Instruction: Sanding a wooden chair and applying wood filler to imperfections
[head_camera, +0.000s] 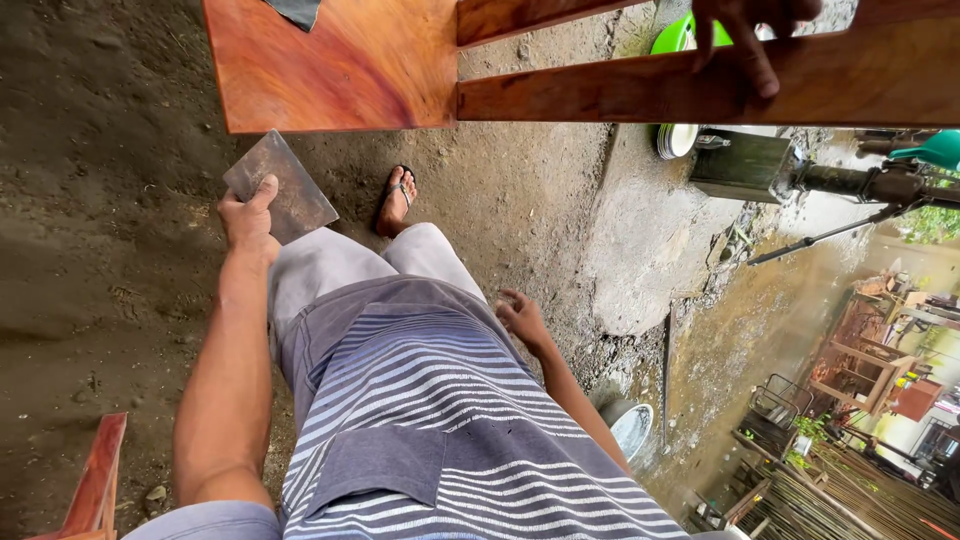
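Left hand closed on one corner of a sheet of sandpaper, thumb on top and fingers hidden beneath, held out in front of the left thigh, just below the edge of the reddish wooden panel. Right hand empty, fingers loosely curled and half open, hanging beside the right hip and touching nothing.

Sheet probably light and thin, a worn brown square staying nearly flat in the grip, so likely stiff enough to hold by one corner yet bendable and easy to crease. Rough face likely to give good grip, not slippery; not fragile, though liable to tear if folded hard. For rubbing, best taken flat under the palm or wrapped round the fingers rather than pinched at the corner.

Panel glossy, smooth, with strong grain, joined to two horizontal rails; another person's hand resting on the upper rail at top right.

Underfoot, bare packed earth floor, uneven and dusty, with a foot in a sandal. To the right, a concrete slab, stacked plates, a green basin, wet ground and wooden furniture frames farther off. Another reddish wood piece at lower left.
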